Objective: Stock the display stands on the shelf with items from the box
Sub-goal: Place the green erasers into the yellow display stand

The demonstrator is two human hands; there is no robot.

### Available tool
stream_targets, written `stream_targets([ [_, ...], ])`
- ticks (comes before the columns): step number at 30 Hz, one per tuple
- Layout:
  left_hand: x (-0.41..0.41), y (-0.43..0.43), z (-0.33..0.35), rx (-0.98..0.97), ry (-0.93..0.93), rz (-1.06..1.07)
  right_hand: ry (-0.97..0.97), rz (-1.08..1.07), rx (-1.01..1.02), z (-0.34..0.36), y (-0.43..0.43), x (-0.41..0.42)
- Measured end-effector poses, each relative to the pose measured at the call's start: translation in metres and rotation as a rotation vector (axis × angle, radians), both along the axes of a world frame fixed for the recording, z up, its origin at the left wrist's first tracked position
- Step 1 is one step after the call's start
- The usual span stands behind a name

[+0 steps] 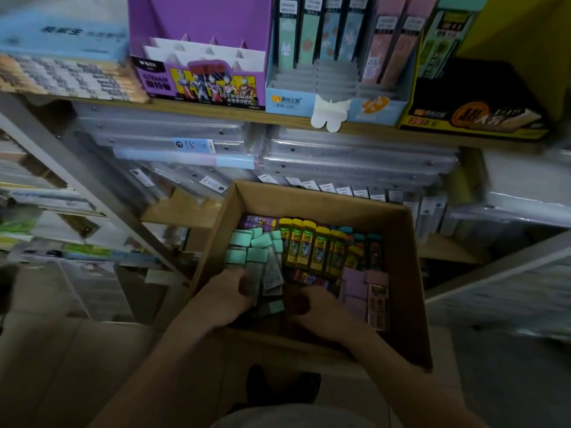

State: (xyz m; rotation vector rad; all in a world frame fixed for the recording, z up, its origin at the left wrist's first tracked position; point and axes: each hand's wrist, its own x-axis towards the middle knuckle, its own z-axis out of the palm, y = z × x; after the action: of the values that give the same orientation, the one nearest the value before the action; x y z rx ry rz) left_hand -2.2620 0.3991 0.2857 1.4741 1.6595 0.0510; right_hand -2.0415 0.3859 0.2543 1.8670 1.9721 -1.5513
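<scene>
Dim shop shelving fills the background, and along the front edge of the wooden shelf [234, 110] we count three stands side by side: a purple display stand [200, 84] toward the left end with white stepped dividers, a light blue display stand [287, 103] in the middle with tall pastel packs [312, 29] standing in its rear tiers, and a black and yellow display stand [472, 115] toward the right end. Under that shelf we see clear plastic cases [355, 159] stacked flat. Lower down, the cardboard box [411, 273] stands open, and both our hands are inside it. Mint-capped cases [256, 245] crowd its left wall, yellow-capped cases [312, 245] stand in a row across the middle, purple packs [258, 220] lie against the far wall near the far left corner, and lilac packs [355, 285] lie by the right wall. Our left hand [228, 295] sits at the near left corner of the box, fingers curled and thumb pressed onto the clear body of one or more mint-capped cases, so it has them in its grip. Our right hand [321, 310] is just beside it along the near wall, fingers bent down into shadow among the packs; we cannot tell whether it has hold of anything. The two hands are close but not touching.
</scene>
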Motion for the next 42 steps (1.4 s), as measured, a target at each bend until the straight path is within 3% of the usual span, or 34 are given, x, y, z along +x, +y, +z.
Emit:
stream_targets([
  [6,-0.001,0.003,-0.006,-0.005,-0.005,-0.035,0.182,-0.083,-0.119,-0.001,0.006,-0.014],
  [17,0.004,0.008,-0.008,-0.044,0.020,-0.104,0.122,-0.205,-0.143,-0.011,0.008,-0.015],
  [28,0.010,0.005,-0.005,-0.067,0.026,-0.193,0.257,-0.441,-0.241,-0.013,0.007,-0.013],
  [34,0.013,0.002,-0.008,-0.087,0.101,-0.259,0.217,-0.346,-0.261,-0.013,0.008,-0.013],
  [38,0.016,0.001,-0.011,-0.074,0.127,-0.280,0.206,-0.287,-0.185,-0.006,0.006,-0.013],
  [42,0.014,0.004,-0.005,-0.017,0.011,-0.231,0.302,-0.329,-0.012,0.009,0.008,-0.012],
])
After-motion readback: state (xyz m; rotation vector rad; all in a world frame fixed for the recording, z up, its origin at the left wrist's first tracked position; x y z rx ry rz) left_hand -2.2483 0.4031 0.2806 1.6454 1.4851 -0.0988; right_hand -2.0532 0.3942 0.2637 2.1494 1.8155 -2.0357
